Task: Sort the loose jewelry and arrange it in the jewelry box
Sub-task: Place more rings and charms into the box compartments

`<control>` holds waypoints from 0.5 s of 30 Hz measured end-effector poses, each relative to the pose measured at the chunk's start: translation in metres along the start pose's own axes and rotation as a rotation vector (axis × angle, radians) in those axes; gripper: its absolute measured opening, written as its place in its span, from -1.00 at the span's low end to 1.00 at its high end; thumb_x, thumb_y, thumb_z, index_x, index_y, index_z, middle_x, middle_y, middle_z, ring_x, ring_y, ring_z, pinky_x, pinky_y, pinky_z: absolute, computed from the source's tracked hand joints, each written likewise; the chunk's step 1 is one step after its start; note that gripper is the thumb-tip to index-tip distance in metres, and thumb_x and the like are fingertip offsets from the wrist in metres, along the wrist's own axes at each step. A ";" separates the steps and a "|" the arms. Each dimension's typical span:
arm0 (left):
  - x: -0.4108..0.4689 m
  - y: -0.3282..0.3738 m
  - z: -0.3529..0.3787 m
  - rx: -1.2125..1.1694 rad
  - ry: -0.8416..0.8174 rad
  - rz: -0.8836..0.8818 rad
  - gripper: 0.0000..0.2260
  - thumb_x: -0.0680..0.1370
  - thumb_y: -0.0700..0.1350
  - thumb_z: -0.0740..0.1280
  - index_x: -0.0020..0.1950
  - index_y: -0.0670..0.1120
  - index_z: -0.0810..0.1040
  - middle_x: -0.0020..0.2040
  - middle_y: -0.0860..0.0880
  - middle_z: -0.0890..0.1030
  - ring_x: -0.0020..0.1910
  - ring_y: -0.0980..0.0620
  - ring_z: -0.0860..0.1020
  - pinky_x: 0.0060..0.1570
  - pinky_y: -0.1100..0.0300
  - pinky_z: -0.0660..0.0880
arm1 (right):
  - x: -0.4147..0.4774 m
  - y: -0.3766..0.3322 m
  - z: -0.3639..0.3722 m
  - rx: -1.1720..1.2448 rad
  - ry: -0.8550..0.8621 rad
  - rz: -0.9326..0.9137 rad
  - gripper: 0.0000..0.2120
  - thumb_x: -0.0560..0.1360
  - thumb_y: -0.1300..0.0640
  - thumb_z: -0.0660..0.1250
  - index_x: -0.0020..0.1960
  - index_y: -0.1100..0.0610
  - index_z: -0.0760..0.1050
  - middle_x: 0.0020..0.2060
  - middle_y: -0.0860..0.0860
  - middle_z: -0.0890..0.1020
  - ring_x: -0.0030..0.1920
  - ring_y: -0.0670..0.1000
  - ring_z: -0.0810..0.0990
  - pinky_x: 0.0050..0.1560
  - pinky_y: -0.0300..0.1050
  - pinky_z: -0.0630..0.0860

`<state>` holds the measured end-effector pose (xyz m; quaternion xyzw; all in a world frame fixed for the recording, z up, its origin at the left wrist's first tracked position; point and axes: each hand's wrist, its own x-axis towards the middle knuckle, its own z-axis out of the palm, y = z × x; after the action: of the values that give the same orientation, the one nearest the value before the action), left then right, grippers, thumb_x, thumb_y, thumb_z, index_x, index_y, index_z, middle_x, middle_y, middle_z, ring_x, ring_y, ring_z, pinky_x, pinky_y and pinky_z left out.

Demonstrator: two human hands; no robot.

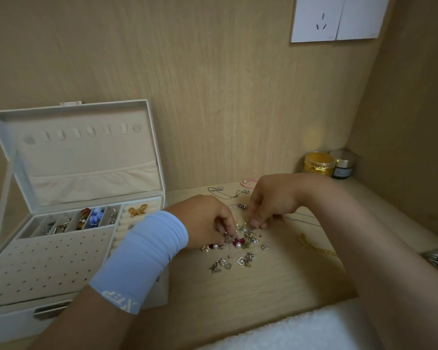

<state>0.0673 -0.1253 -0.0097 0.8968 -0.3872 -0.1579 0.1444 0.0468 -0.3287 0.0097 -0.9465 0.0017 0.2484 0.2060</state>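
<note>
- Left hand (208, 221) pinches a small silver piece (226, 235) in the loose jewelry (245, 242) heaped on the counter (238, 294).
- Right hand (273, 199) has its fingertips curled into the same heap; gripping or not, can't tell.
- Jewelry box (61, 261) stands open, left of the heap.
- Risk: hooks snag, so one lift could drag neighbours and scatter them.

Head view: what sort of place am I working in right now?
Probably a home dressing or desk nook, not a workshop: wood-grain panel walls with a wall socket, two cosmetic jars tucked in the corner, and an open white jewelry box beside loose jewelry on the desktop.
</note>
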 end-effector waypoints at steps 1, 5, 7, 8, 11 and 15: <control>-0.001 -0.001 -0.001 -0.010 -0.014 -0.003 -0.77 0.47 -0.20 0.47 0.04 0.10 0.67 -0.09 0.15 0.66 -0.24 0.31 0.53 -0.11 0.41 0.46 | 0.000 0.002 -0.001 0.025 0.016 -0.015 -0.95 0.46 0.06 0.51 -0.10 0.02 0.70 -0.29 -0.09 0.72 -0.36 -0.05 0.56 -0.15 -0.08 0.42; -0.004 -0.004 -0.005 -0.075 -0.106 -0.008 -0.69 0.42 -0.23 0.51 0.01 0.13 0.58 -0.11 0.14 0.66 -0.31 0.32 0.52 -0.16 0.39 0.47 | -0.005 0.007 -0.005 0.060 0.032 -0.027 -0.94 0.53 0.10 0.44 -0.06 0.07 0.67 -0.22 -0.05 0.73 -0.34 -0.04 0.60 -0.41 -0.22 0.34; -0.005 -0.007 -0.008 -0.106 -0.105 -0.007 -0.70 0.41 -0.22 0.53 -0.03 0.13 0.56 -0.10 0.12 0.67 -0.33 0.32 0.51 -0.18 0.40 0.46 | -0.007 0.008 -0.007 0.069 -0.005 -0.011 -0.95 0.55 0.11 0.42 -0.07 0.07 0.64 -0.18 -0.04 0.73 -0.33 -0.04 0.61 -0.45 -0.26 0.29; -0.006 -0.008 -0.009 -0.129 -0.075 -0.011 -0.72 0.41 -0.20 0.53 -0.04 0.12 0.57 -0.11 0.12 0.67 -0.34 0.32 0.51 -0.17 0.39 0.46 | -0.008 0.008 -0.007 0.067 -0.026 -0.004 -0.95 0.55 0.11 0.41 -0.07 0.06 0.63 -0.15 -0.02 0.74 -0.33 -0.04 0.61 -0.45 -0.26 0.29; -0.005 -0.011 -0.014 -0.187 0.039 -0.032 -0.78 0.44 -0.20 0.49 -0.02 0.06 0.61 -0.16 0.13 0.67 -0.33 0.26 0.55 -0.13 0.32 0.50 | -0.007 0.006 -0.005 0.046 -0.090 0.011 -0.96 0.56 0.12 0.41 -0.07 0.04 0.61 -0.10 0.00 0.75 -0.32 -0.04 0.62 -0.46 -0.27 0.29; -0.004 -0.014 -0.017 -0.071 0.123 -0.073 -0.80 0.49 -0.23 0.39 -0.02 0.08 0.62 -0.16 0.15 0.65 -0.35 0.33 0.50 -0.18 0.39 0.41 | -0.005 0.002 -0.002 0.065 -0.109 0.011 -0.98 0.56 0.12 0.41 -0.03 0.02 0.61 -0.21 -0.04 0.72 -0.37 -0.05 0.60 -0.48 -0.30 0.28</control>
<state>0.0806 -0.1111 0.0013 0.9127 -0.3387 -0.1211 0.1938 0.0432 -0.3314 0.0128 -0.9244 0.0040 0.3006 0.2349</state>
